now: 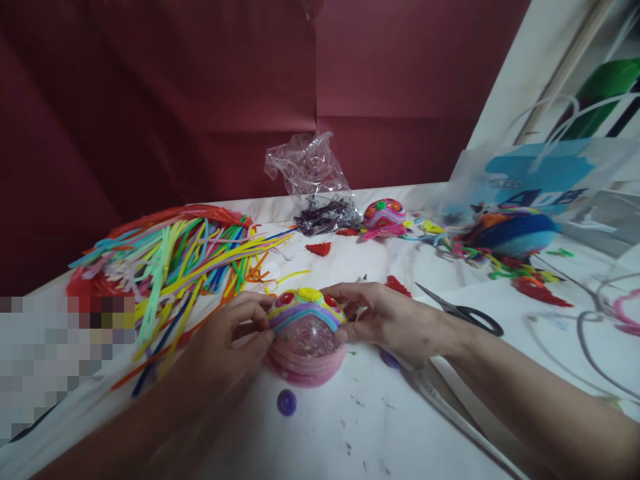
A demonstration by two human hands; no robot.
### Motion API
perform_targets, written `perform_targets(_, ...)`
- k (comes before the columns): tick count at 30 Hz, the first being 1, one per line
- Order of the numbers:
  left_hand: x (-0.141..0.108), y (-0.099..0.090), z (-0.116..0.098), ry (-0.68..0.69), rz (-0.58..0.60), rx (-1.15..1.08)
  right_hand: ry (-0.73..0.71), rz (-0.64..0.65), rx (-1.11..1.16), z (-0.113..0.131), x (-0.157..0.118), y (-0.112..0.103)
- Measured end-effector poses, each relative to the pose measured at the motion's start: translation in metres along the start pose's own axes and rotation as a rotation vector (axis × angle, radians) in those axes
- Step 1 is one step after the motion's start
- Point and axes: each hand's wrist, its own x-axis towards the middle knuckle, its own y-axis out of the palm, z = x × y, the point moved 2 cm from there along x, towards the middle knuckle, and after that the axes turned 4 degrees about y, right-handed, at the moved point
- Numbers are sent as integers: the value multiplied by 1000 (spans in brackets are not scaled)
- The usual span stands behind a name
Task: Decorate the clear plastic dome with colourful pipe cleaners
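Observation:
A clear plastic ball (309, 337) partly covered in coloured pipe cleaners stands on the white table between my hands. Its top carries red spirals and a yellow one, above curved bands of yellow, purple and blue; pink strips wrap the lower part, and the middle is bare. My left hand (245, 327) closes on the ball's left side with bent fingers. On the opposite side, my right hand (373, 317) pinches the upper edge, thumb in front and fingers behind. A purple pipe-cleaner coil (287, 403) lies just in front. Another purple coil (390, 360) is partly hidden under my right wrist.
Loose pipe cleaners (195, 257) spread across the left. Black-handled scissors (463, 312) lie beyond my right forearm. Behind are a clear plastic bag (313, 170), a second decorated ball (384, 217), a blue ball (520, 233) and a paper bag (540, 177). Red triangular pieces (319, 249) lie about.

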Motion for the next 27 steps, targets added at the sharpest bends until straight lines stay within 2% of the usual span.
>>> perform_targets(7, 0, 3, -6, 12, 10, -11, -20, 42, 27, 6, -4, -1)
perform_targets(13, -3, 4, -13, 7, 7, 13, 29, 28, 12, 14, -7, 1)
perform_targets(21, -5, 1, -13, 7, 22, 33, 56, 46, 38, 14, -1, 6)
perform_targets(27, -6, 4, -21, 2, 37, -15, 116, 32, 63, 11, -3, 4)
